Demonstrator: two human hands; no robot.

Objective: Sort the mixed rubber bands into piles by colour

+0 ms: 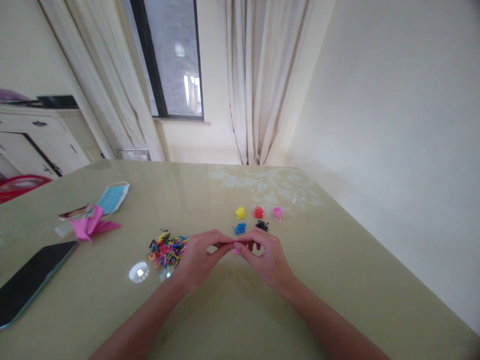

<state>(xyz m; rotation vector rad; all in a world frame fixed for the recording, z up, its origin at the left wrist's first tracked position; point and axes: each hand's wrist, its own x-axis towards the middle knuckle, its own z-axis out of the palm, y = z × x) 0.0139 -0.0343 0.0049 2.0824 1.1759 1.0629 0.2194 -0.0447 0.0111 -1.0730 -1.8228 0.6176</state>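
Pink piece point(236, 251): seen at lower centre of the frame, just below the touching, pinched-shut fingertips of left hand point(198, 256) and right hand point(268, 256); cannot tell whether gripped. Beyond, on the counter point(348, 280), can see blue bands point(239, 229) and black bands point(262, 226); left of centre, mixed bands point(165, 251).

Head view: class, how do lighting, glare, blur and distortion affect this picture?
Head view: soft light, with only faint shadow on the tabletop; white glare beside the mixed pile; reflections in the window, whose dark frame leans, probably from lens distortion and tilt; slight softness throughout, so the pink piece between the left hand and right hand lacks clear detail.
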